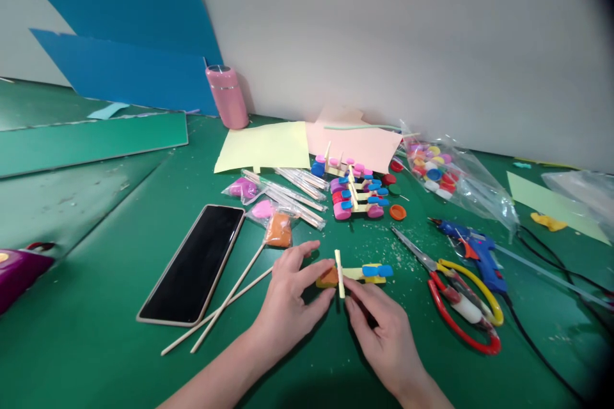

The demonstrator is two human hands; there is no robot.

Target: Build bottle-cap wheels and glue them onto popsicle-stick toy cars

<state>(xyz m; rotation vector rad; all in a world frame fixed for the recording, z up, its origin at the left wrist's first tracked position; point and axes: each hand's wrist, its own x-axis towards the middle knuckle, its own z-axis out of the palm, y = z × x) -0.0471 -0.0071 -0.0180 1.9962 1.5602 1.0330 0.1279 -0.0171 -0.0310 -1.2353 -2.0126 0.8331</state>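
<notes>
A small craft model (352,273) lies crosswise between my hands, with an orange-brown piece at its left end and blue clay on its right end. A pale yellow strip (339,273) stands across its middle. The index finger and thumb of my left hand (292,281) close about the orange-brown end, its other fingers loosely bent. On the other side of the strip, my right hand (381,332) has its index finger and thumb against the model, partly hiding its lower edge. Similar finished-looking models (357,198) with clay and cap wheels stand in a row behind.
Left of my hands lie a phone (196,265) and orange clay (279,230) in wrapping, beside crossed wooden sticks (230,300). Scissors (463,297) and a blue glue gun (480,249) with its cord lie right. A bag of caps (441,169) and a pink flask (228,97) stand behind.
</notes>
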